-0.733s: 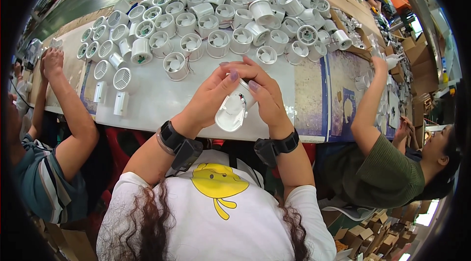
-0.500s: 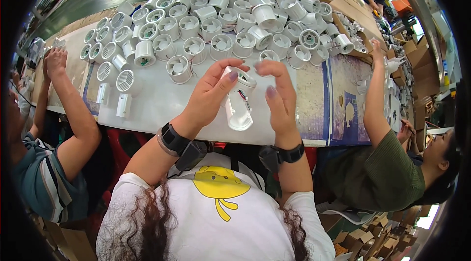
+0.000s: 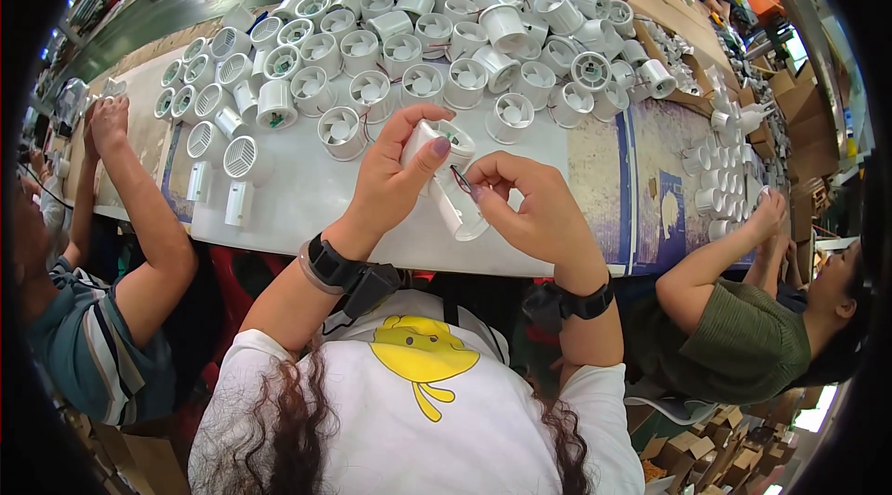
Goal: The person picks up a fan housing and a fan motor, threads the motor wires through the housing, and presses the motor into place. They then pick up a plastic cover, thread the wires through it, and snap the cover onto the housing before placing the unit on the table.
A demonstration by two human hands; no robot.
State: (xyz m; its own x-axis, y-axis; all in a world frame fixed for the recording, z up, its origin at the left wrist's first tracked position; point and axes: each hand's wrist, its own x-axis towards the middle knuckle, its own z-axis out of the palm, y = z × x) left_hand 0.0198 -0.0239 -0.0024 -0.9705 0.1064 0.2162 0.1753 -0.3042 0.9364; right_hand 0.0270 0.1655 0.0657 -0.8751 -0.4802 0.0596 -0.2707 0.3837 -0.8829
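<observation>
My left hand (image 3: 395,181) grips a white round fan housing (image 3: 439,144) from its left side, thumb on top. My right hand (image 3: 530,207) holds a white tube-shaped part (image 3: 461,211) just below that housing and pinches thin red and dark wires (image 3: 462,181) that run between the two pieces. Both hands hover over the near edge of the white table (image 3: 297,216). Each wrist wears a black band.
Several white fan housings (image 3: 446,39) crowd the far half of the table. White grille covers (image 3: 240,158) and small white pieces lie at the left. A person in a striped shirt (image 3: 84,346) works on my left, a person in green (image 3: 743,346) on my right.
I have lifted both pieces up and away from my body. The tube part now hangs lower, and my right fingers have moved onto the wires.
</observation>
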